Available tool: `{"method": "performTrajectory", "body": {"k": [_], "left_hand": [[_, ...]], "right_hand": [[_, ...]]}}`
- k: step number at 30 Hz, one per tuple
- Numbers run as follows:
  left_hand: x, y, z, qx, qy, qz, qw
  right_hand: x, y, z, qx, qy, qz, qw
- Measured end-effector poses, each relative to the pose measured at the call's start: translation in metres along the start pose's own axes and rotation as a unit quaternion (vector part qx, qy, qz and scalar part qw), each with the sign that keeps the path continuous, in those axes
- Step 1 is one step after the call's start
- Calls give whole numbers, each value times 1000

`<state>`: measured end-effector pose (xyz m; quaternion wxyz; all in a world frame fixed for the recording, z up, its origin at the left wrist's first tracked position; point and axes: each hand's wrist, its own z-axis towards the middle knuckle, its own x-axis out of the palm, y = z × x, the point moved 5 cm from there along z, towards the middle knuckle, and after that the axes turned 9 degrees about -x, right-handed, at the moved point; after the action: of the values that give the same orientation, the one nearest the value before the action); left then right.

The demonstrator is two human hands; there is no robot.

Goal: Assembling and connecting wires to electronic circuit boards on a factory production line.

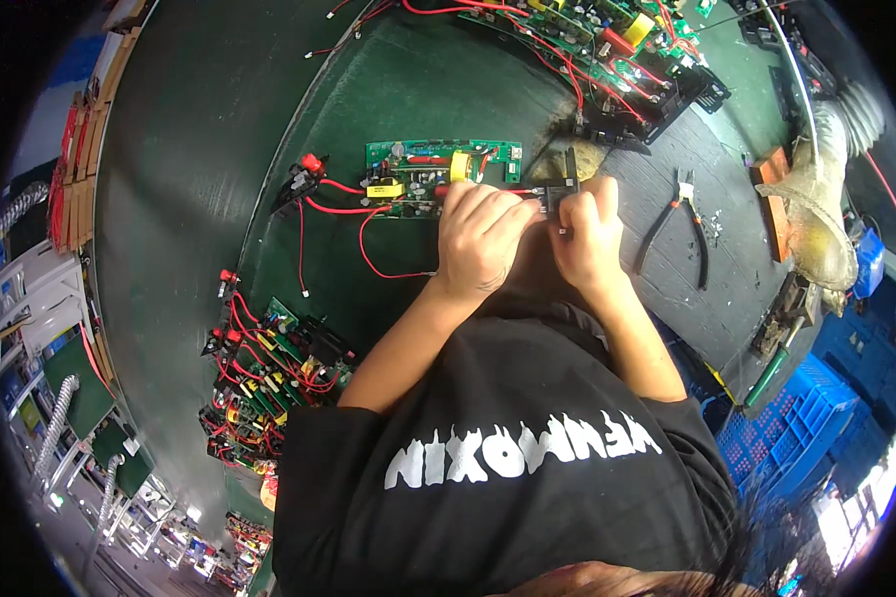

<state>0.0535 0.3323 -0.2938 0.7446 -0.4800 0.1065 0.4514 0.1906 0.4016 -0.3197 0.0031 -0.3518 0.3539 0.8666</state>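
A green circuit board (508, 151) with yellow and red parts lies in front of me. My left hand (478, 244) is closed in a pinch over its lower right edge; what its fingertips grip is too small to tell. Close beside it, my right hand (589, 239) grips a black plastic part (564, 187) off the board's right end. A short red wire (516, 191) runs between the board and this part. At the board's left end, thick red wires (340, 186) lead to a black piece with red caps (297, 186).
Black-handled cutting pliers (683, 204) lie right of my hands on a dark mat (657, 289). More wired boards sit at the far side (607, 40) and lower left (269, 373). A ribbed duct with a funnel (816, 219) stands right, above a blue crate (796, 418).
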Motion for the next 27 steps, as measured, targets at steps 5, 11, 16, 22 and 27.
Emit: {"method": "performTrajectory", "body": {"k": [5,11,16,22,27], "left_hand": [[-1,-6,3,-11,73,44,996],[-49,-73,-8,-11,160,12,987],[-115,-53,-8,-46,238,136,961],[-124,31,-51,-127,301,251,911],[-123,35,-55,-130,288,217,924]], "right_hand": [[-2,-2,2,0,7,-4,1000],[-3,-7,1,12,-28,11,999],[-4,-8,1,29,-22,13,999],[-8,-6,10,64,37,72,995],[-16,-10,11,83,115,137,980]]}}
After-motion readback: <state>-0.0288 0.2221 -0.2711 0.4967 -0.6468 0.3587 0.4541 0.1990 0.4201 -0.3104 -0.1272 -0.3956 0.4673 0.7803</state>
